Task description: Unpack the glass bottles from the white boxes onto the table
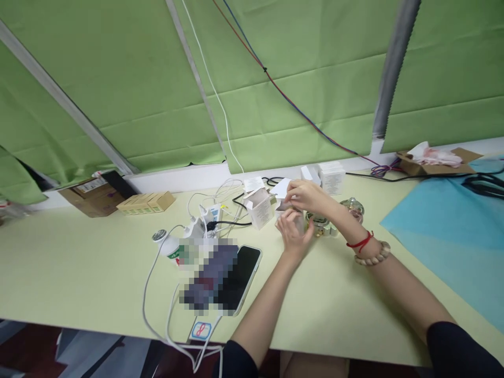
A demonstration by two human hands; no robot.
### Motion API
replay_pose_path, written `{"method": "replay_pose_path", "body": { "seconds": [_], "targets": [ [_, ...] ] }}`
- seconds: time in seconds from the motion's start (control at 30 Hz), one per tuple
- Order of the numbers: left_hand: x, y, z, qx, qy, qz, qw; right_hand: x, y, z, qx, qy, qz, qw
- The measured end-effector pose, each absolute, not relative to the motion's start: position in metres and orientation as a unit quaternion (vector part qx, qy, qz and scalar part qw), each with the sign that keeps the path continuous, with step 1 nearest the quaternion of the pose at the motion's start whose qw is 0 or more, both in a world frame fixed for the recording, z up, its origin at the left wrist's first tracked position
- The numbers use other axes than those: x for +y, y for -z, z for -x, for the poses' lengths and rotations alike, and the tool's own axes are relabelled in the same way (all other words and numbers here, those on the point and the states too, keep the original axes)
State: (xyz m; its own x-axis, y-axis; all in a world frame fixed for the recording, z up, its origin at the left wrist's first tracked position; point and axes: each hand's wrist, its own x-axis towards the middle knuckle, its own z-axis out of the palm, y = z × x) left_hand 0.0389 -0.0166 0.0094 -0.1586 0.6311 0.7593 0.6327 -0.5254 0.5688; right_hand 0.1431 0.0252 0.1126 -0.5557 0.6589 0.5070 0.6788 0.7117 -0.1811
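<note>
A small white carton (281,188) stands on the table with its top flap raised. My left hand (293,231) is wrapped round the front of it, fingers on one side and thumb on the other. Above its opening, my right hand (309,198) is closed with the fingertips pressed together; whatever they grip is hidden. Another white carton (260,207) stands open just to the left. Shiny gold-coloured round containers, one (321,223) by my left thumb and another (354,208) behind my right wrist, rest on the table.
Behind my hands stands a further white carton (332,177). To the left are phones (246,268), a white bottle (169,245), plugs with cables (197,228) and yellowish boxes (147,203). A blue sheet (444,226) covers the right side; an open cardboard box (433,165) sits behind it.
</note>
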Motion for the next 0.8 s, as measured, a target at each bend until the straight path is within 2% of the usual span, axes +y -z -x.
{"method": "replay_pose_path", "body": {
  "seconds": [0.17, 0.4, 0.57, 0.67, 0.8],
  "targets": [
    [-0.006, -0.007, -0.029, -0.497, 0.574, 0.65, 0.036, 0.006, -0.125, -0.134, -0.881, 0.025, 0.418, 0.222],
    [0.004, -0.001, -0.031, -0.545, 0.583, 0.602, 0.044, -0.018, -0.139, -0.128, -0.876, -0.05, 0.453, 0.156],
    [0.003, 0.002, -0.036, -0.538, 0.598, 0.592, -0.054, -0.01, -0.137, -0.139, -0.855, -0.04, 0.5, 0.136],
    [0.002, 0.003, -0.036, -0.571, 0.563, 0.584, -0.125, -0.006, -0.137, -0.149, -0.827, -0.006, 0.546, 0.136],
    [0.002, 0.003, -0.033, -0.599, 0.532, 0.581, -0.145, -0.003, -0.134, -0.153, -0.794, 0.008, 0.595, 0.126]
  ]
}}
